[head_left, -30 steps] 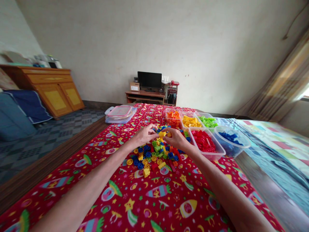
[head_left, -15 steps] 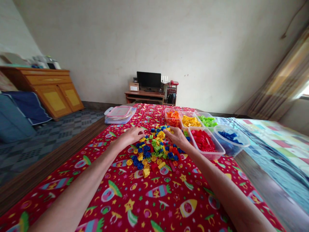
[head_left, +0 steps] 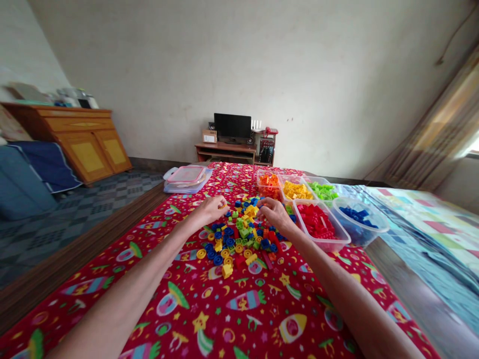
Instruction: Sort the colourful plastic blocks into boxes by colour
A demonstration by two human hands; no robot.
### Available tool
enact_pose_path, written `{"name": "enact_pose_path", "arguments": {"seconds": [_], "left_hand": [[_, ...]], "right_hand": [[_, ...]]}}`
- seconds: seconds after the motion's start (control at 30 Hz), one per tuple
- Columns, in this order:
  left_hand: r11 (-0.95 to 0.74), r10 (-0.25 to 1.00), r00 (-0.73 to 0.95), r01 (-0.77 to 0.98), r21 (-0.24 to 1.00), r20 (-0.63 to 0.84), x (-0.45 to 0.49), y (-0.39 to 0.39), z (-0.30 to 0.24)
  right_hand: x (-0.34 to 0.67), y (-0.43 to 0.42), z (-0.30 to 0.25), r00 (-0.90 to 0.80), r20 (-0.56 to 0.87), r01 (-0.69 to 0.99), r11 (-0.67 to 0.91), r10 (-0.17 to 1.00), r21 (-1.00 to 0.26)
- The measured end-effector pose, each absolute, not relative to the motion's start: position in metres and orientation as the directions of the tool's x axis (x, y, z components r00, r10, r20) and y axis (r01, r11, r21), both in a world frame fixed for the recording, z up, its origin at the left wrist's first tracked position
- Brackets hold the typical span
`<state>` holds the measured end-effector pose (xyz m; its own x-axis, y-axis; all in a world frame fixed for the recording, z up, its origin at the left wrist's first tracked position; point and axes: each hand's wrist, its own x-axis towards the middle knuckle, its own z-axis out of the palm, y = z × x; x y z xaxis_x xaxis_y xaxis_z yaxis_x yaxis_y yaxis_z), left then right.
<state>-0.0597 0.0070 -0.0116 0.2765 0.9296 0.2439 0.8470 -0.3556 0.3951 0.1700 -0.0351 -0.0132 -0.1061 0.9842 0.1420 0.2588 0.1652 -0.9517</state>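
A pile of mixed toy building bricks (head_left: pixel 243 232) in yellow, blue, green and red lies loose on the red patterned cloth (head_left: pixel 209 319). At the pile's far left edge is my left hand (head_left: pixel 212 209), fingers curled, with a small yellow brick (head_left: pixel 223 206) showing at the fingertips. My right hand (head_left: pixel 276 214) reaches over the far right side of the pile. Its thumb and fingers are apart beside a yellow brick (head_left: pixel 251 211), and nothing shows between them. Round wheel-like pieces (head_left: pixel 217 260) and a yellow block (head_left: pixel 227 270) lie at the near edge.
Clear tubs on the right hold sorted bricks: orange (head_left: pixel 269 182), yellow (head_left: pixel 297 190), green (head_left: pixel 322 190), red (head_left: pixel 316 222) and blue (head_left: pixel 358 215). Stacked lids (head_left: pixel 187 175) lie at the back left. A desk with a monitor (head_left: pixel 232 126) stands beyond the table.
My left hand has moved slightly right and its fingers have closed in at the pile's edge. My right hand's thumb and fingers have spread a little. The view has shifted slightly.
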Motion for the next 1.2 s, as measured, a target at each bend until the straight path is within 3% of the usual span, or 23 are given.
{"name": "enact_pose_path", "arguments": {"seconds": [0.2, 0.3, 0.43, 0.67, 0.77, 1.03, 1.13, 1.2], "left_hand": [[-0.415, 0.908, 0.375, 0.754, 0.508, 0.185, -0.070, 0.012, -0.010], [-0.350, 0.922, 0.373, 0.682, 0.643, 0.106, -0.071, 0.012, -0.009], [-0.408, 0.886, 0.427, 0.532, 0.742, 0.181, -0.058, 0.004, -0.003], [-0.251, 0.883, 0.460, 0.292, 0.923, 0.095, -0.026, -0.016, -0.008], [-0.262, 0.886, 0.449, 0.288, 0.921, 0.111, -0.019, -0.019, -0.011], [-0.360, 0.862, 0.470, 0.303, 0.882, 0.190, -0.020, -0.019, -0.005], [-0.408, 0.888, 0.367, 0.345, 0.846, 0.278, -0.033, -0.007, -0.009], [-0.453, 0.892, 0.253, 0.507, 0.734, 0.375, -0.045, 0.003, -0.016]], "right_hand": [[0.175, -0.034, -0.015, -0.061, 0.234, 0.316, 0.241, 0.970, -0.918], [0.172, -0.035, -0.014, -0.054, 0.157, 0.273, 0.166, 0.986, -0.948], [0.167, -0.036, -0.015, -0.068, 0.104, 0.259, 0.119, 0.992, -0.959], [0.155, -0.041, -0.022, -0.267, 0.368, 0.397, 0.449, 0.891, -0.800], [0.148, -0.048, -0.021, -0.336, 0.386, 0.443, 0.506, 0.859, -0.740], [0.147, -0.049, -0.021, -0.212, 0.481, 0.634, 0.494, 0.851, -0.595], [0.148, -0.047, -0.022, -0.164, 0.472, 0.643, 0.456, 0.866, -0.615], [0.149, -0.046, -0.021, -0.141, 0.437, 0.635, 0.419, 0.889, -0.649]]}}
